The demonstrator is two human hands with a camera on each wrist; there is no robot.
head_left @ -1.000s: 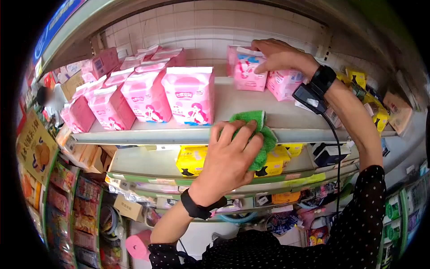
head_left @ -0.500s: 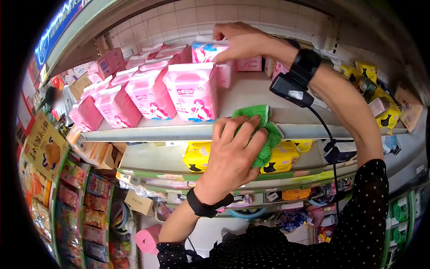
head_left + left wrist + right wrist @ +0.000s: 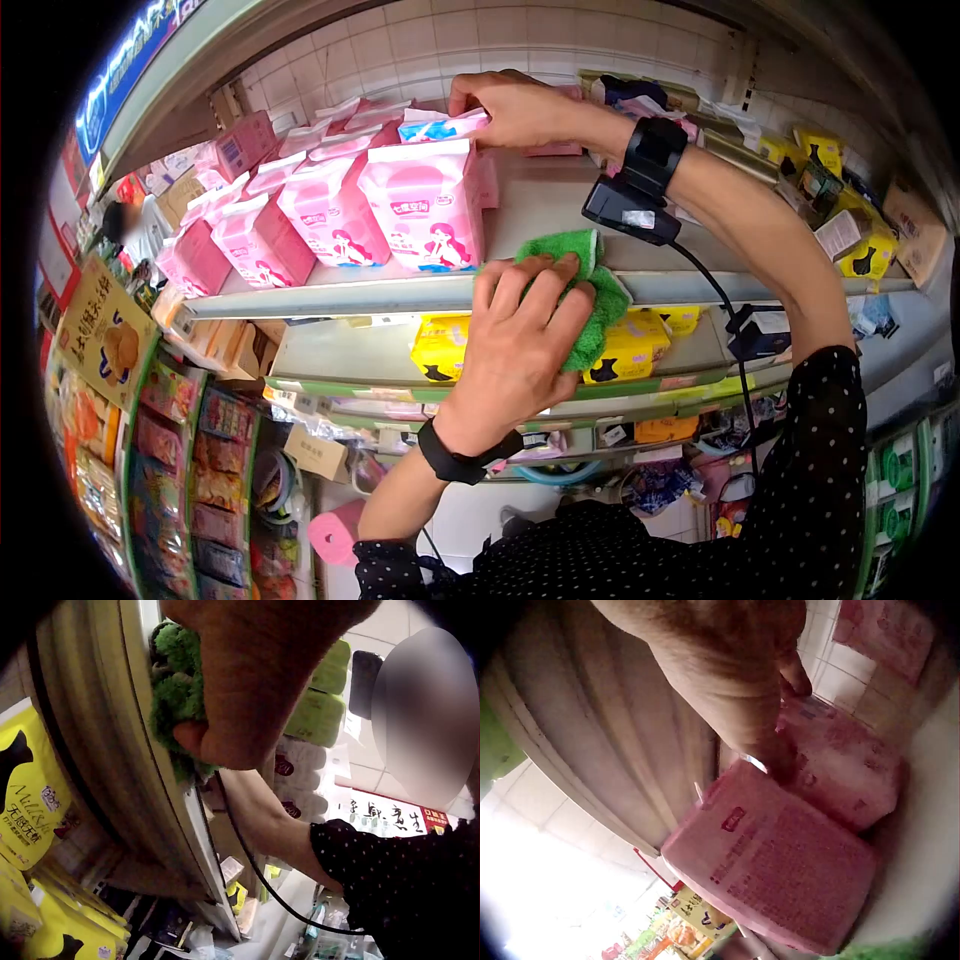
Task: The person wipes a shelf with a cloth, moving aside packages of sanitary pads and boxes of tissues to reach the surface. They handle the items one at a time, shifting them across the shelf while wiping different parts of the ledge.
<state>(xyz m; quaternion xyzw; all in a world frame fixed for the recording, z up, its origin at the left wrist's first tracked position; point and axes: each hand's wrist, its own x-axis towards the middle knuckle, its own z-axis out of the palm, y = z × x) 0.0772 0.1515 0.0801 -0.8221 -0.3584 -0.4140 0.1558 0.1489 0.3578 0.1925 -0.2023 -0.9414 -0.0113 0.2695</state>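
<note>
My left hand (image 3: 520, 335) grips a green cloth (image 3: 608, 300) at the front edge of the upper shelf (image 3: 560, 195), with fingers bent over it. In the left wrist view, the cloth (image 3: 178, 682) lies against the shelf's edge strip. Farther back, my right hand (image 3: 520, 108) holds a pink-and-blue soft pack (image 3: 432, 130) by its top. That pack is directly behind the front pink pack (image 3: 420, 205), which hides its lower part. In the right wrist view, the held pack (image 3: 844, 769) is right beside another upright pink pack (image 3: 772, 862).
Several pink packs (image 3: 335, 210) stand in rows on the shelf's left. Yellow packs (image 3: 870, 245) and boxes crowd its right end. Below, a lower shelf bears more yellow packs (image 3: 628, 345). A black cable (image 3: 715, 290) hangs from the right wrist camera.
My right hand has carried the pack leftward from mid-shelf to behind the front pink pack, lowering it in the last half second. My left hand stays on the cloth at the shelf edge.
</note>
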